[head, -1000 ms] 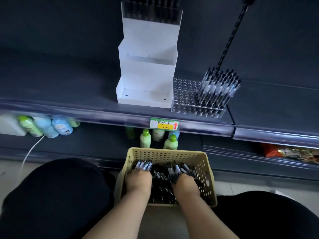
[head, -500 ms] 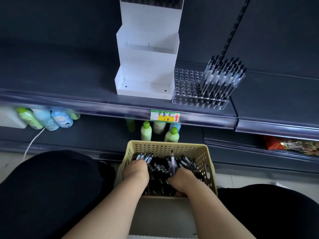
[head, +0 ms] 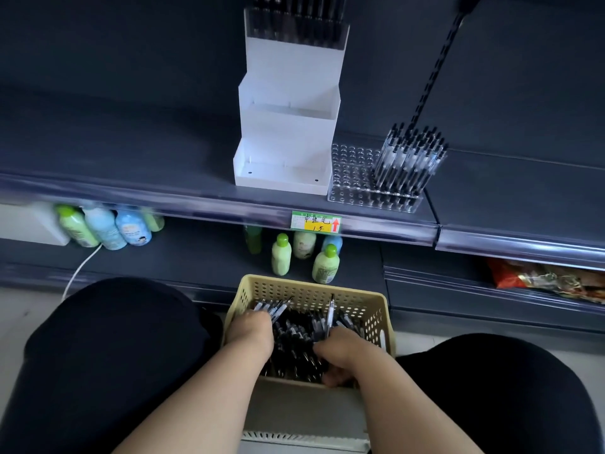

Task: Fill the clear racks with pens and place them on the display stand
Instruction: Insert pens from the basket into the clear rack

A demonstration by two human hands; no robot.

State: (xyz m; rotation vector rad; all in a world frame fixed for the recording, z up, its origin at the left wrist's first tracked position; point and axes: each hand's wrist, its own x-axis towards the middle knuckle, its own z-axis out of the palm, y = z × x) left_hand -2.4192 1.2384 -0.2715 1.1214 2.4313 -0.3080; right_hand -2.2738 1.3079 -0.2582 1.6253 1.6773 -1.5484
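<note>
A beige plastic basket [head: 311, 291] with rows of round holes in its walls sits between the person's knees, heaped with loose pens [head: 296, 335] that have dark grips and clear barrels. The left hand [head: 250, 332] is inside the basket at its left side, closed in a fist around a bundle of pens [head: 272, 308] that fans out beyond the knuckles. The right hand [head: 342, 353] is at the basket's right side, fingers curled down into the heap and gripping a single pen [head: 331, 314] that stands upright above it.

On the dark, smooth shelf [head: 131, 165] above, a clear rack [head: 355, 173] with a grid of round holes lies flat. Its right part is packed with standing pens [head: 409, 157] that lean slightly right, and its left holes are bare. Just beside it on the left, touching or nearly so, is the white stepped display stand [head: 288, 126], boxy with three tiers. A filled rack [head: 294, 27] sits in the top tier.

A green and yellow price tag [head: 316, 221] is on the shelf edge, and rounded green and blue bottles [head: 281, 253] stand on the lower shelf.
</note>
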